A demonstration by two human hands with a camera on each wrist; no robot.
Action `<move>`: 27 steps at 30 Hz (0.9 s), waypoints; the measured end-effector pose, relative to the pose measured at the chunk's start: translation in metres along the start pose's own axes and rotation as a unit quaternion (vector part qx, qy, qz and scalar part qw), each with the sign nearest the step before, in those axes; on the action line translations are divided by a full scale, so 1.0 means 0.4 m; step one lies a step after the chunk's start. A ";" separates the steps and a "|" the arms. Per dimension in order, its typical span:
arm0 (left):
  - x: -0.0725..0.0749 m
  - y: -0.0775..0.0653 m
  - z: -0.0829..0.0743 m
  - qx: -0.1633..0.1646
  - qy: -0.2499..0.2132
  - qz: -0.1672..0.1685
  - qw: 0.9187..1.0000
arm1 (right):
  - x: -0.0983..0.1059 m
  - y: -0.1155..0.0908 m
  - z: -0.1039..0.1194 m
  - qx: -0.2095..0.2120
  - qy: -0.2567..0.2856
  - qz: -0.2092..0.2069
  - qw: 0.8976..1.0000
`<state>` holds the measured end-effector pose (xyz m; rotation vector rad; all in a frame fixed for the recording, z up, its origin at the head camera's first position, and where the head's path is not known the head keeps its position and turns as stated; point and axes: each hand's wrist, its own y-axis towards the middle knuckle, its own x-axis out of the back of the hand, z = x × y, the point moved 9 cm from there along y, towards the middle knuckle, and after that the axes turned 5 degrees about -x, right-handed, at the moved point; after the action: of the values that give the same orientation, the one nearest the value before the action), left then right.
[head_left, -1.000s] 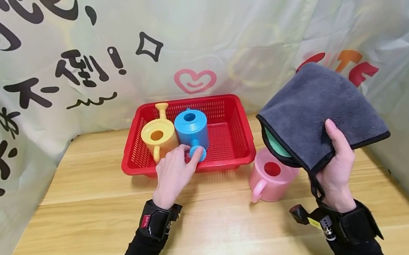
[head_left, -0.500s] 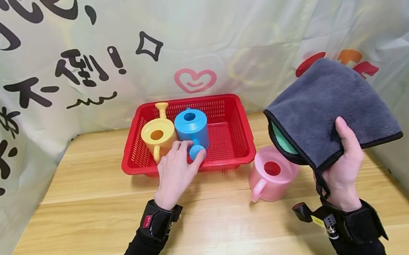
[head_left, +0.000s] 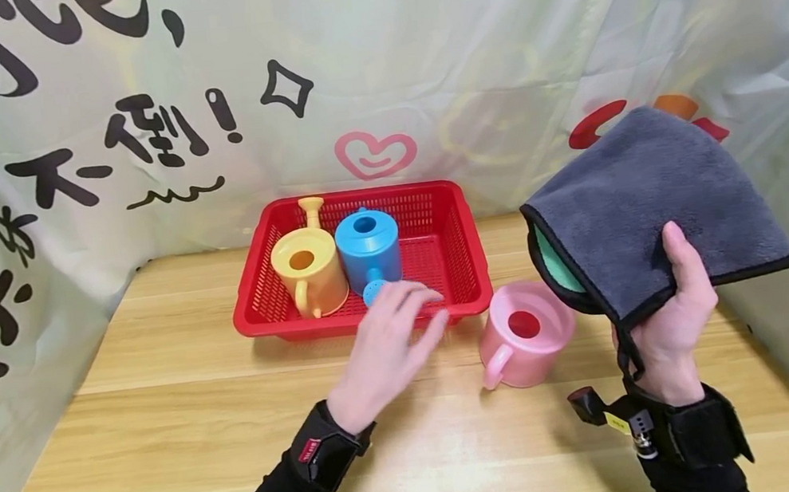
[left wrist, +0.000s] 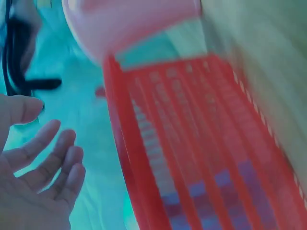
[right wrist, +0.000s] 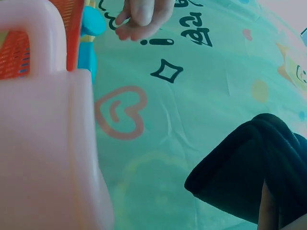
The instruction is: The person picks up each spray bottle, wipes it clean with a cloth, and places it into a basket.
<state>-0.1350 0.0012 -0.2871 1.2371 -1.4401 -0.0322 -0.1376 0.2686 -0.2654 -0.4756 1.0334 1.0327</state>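
Observation:
My left hand (head_left: 387, 351) hovers over the front rim of the red basket (head_left: 366, 321), fingers loosely bent and holding nothing. Just beyond it, inside the basket, stands a blue watering can (head_left: 369, 249), its round sprinkler head facing the front. A yellow watering can (head_left: 311, 275) is beside it on the left, spout pointing to the back. On the table right of the basket stands a pink watering can (head_left: 527, 336), also large in the right wrist view. My right hand (head_left: 673, 329) grips a folded grey cloth (head_left: 657, 202) with a green underside, held up above and right of the pink can.
The wooden table (head_left: 191, 444) carries the basket near its back edge. A pale printed curtain (head_left: 490, 51) hangs behind and along both sides. The right part of the basket shows its bare mesh floor.
My left hand has left the blue watering can's sprinkler head and moved right and toward the front. My right hand has drifted right with the cloth. The cans stay in place.

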 end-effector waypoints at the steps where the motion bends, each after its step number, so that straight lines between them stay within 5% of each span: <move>1: -0.012 -0.002 -0.018 -0.009 -0.013 0.013 1.000 | 0.001 0.002 0.004 0.004 0.003 -0.001 1.000; 5: -0.065 -0.018 -0.067 -0.016 -0.042 0.073 0.996 | 0.004 0.009 0.015 0.012 0.026 -0.002 1.000; 9: -0.114 -0.034 -0.076 0.024 -0.066 0.125 0.990 | 0.004 0.014 0.018 0.011 0.036 0.003 0.999; 15: -0.197 -0.053 -0.050 0.097 -0.169 0.201 0.960 | 0.008 0.015 0.018 0.007 0.024 -0.004 1.000; 22: -0.254 -0.071 -0.043 0.130 -0.279 0.238 0.921 | 0.005 0.016 0.022 0.011 0.027 0.000 1.000; 27: -0.263 -0.075 -0.045 0.148 -0.306 0.226 0.913 | -0.001 0.015 0.029 0.021 0.028 0.008 0.999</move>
<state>-0.1276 0.0692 -0.3742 1.1498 -2.3282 0.1295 -0.1375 0.2798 -0.2588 -0.4646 1.1079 1.0153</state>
